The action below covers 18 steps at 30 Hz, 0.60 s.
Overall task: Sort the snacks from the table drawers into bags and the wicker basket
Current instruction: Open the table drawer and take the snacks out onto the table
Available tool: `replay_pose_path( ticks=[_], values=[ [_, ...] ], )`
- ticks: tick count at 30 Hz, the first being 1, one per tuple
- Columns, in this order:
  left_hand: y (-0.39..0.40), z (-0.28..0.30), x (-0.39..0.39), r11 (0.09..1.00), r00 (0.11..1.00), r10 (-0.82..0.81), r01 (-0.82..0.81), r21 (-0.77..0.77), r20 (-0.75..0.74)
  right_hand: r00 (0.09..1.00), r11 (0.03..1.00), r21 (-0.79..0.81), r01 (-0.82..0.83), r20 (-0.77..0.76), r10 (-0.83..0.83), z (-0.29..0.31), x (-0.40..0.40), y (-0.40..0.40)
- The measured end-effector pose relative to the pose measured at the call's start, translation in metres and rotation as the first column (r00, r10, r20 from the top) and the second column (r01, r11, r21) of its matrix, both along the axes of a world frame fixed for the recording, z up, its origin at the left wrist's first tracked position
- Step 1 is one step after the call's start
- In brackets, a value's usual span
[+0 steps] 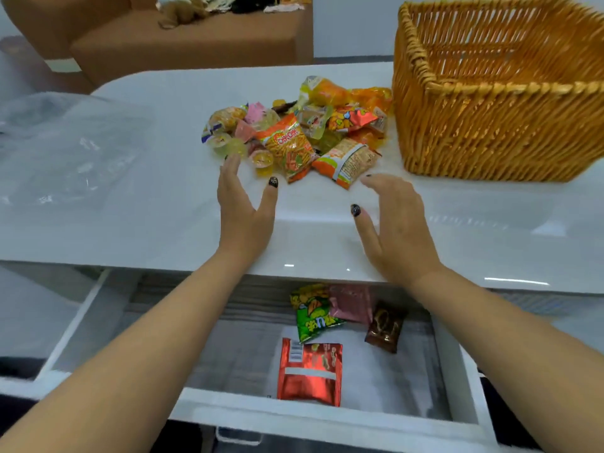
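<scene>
Snack pile (300,135) sits mid-table (157,204), wicker basket (500,93) just right of it, near the table's right end. Plastic bags (65,148), likely a loose stack, view's blurry, lie at the table's left, well apart from the pile. Left hand (243,207) and right hand (395,223) are over the table just in front of the pile, apart from each other. Open drawer (327,416) below the table's front edge holds four packets (310,371), toward its right half. Sofa (183,37) behind the table.

White table (170,230) bears snack pile (294,135), wicker basket (496,125).
</scene>
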State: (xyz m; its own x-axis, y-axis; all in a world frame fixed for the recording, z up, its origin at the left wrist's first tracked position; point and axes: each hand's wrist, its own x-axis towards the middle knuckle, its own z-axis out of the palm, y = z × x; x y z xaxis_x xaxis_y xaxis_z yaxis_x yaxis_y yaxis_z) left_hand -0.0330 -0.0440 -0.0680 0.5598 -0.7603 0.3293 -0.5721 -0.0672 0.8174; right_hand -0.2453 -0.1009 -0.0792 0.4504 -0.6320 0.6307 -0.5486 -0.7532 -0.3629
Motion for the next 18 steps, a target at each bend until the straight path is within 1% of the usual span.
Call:
replay_pose_path(
  ticks=[1, 2, 3, 4, 5, 6, 7, 8, 9, 10, 11, 12, 13, 14, 16, 18],
  values=[
    [0.009, 0.0, -0.001, 0.999, 1.0, -0.017, 0.017, 0.039, -0.007, 0.999, 0.999, -0.037, -0.025, -0.033, 0.023, 0.003, -0.006, 0.013],
    [0.017, 0.0, 0.0, 0.995, 0.999, -0.035, 0.036, 0.096, -0.014, 0.993, 0.992, -0.09, -0.084, -0.087, 0.077, 0.009, -0.01, 0.026],
    [0.024, 0.0, 0.002, 0.986, 0.998, -0.057, 0.059, 0.154, -0.018, 0.974, 0.97, -0.166, -0.18, -0.169, 0.152, 0.019, -0.013, 0.038],
    [0.029, 0.0, 0.006, 0.976, 0.996, -0.084, 0.086, 0.199, -0.019, 0.934, 0.924, -0.24, -0.298, -0.272, 0.231, 0.028, -0.015, 0.048],
    [0.036, 0.002, 0.008, 0.968, 0.993, -0.114, 0.113, 0.224, -0.008, 0.88, 0.875, -0.263, -0.407, -0.369, 0.298, 0.038, -0.017, 0.057],
    [0.046, 0.001, 0.009, 0.963, 0.988, -0.152, 0.145, 0.228, 0.013, 0.827, 0.849, -0.224, -0.478, -0.442, 0.348, 0.044, -0.02, 0.066],
    [0.057, -0.001, 0.007, 0.96, 0.98, -0.196, 0.182, 0.212, 0.044, 0.779, 0.852, -0.136, -0.506, -0.497, 0.383, 0.049, -0.023, 0.075],
    [0.07, -0.006, 0.004, 0.958, 0.965, -0.242, 0.222, 0.183, 0.098, 0.737, 0.871, -0.031, -0.491, -0.547, 0.396, 0.05, -0.028, 0.084],
    [0.085, -0.013, -0.001, 0.953, 0.941, -0.286, 0.26, 0.154, 0.181, 0.691, 0.896, 0.089, -0.436, -0.605, 0.396, 0.049, -0.034, 0.093],
    [0.099, -0.023, -0.006, 0.946, 0.902, -0.322, 0.296, 0.132, 0.287, 0.636, 0.915, 0.22, -0.338, -0.663, 0.394, 0.045, -0.04, 0.099],
    [0.112, -0.032, -0.011, 0.935, 0.85, -0.353, 0.331, 0.123, 0.392, 0.6, 0.916, 0.355, -0.189, -0.697, 0.394, 0.04, -0.044, 0.1],
    [0.122, -0.04, -0.014, 0.917, 0.784, -0.391, 0.378, 0.128, 0.482, 0.585, 0.88, 0.474, -0.03, -0.705, 0.4, 0.032, -0.047, 0.097],
    [0.128, -0.045, -0.017, 0.89, 0.717, -0.434, 0.436, 0.135, 0.545, 0.577, 0.825, 0.555, 0.107, -0.71, 0.403, 0.025, -0.046, 0.091],
    [0.131, -0.048, -0.02, 0.855, 0.666, -0.485, 0.497, 0.148, 0.568, 0.569, 0.781, 0.595, 0.187, -0.714, 0.408, 0.016, -0.044, 0.083],
    [0.134, -0.051, -0.025, 0.77, 0.583, -0.608, 0.599, 0.22, 0.539, 0.56, 0.773, 0.591, 0.233, -0.731, 0.39, -0.003, -0.038, 0.068],
    [0.137, -0.056, -0.03, 0.677, 0.495, -0.729, 0.624, 0.39, 0.473, 0.582, 0.759, 0.602, 0.247, -0.719, 0.38, -0.016, -0.035, 0.058]
  ],
)
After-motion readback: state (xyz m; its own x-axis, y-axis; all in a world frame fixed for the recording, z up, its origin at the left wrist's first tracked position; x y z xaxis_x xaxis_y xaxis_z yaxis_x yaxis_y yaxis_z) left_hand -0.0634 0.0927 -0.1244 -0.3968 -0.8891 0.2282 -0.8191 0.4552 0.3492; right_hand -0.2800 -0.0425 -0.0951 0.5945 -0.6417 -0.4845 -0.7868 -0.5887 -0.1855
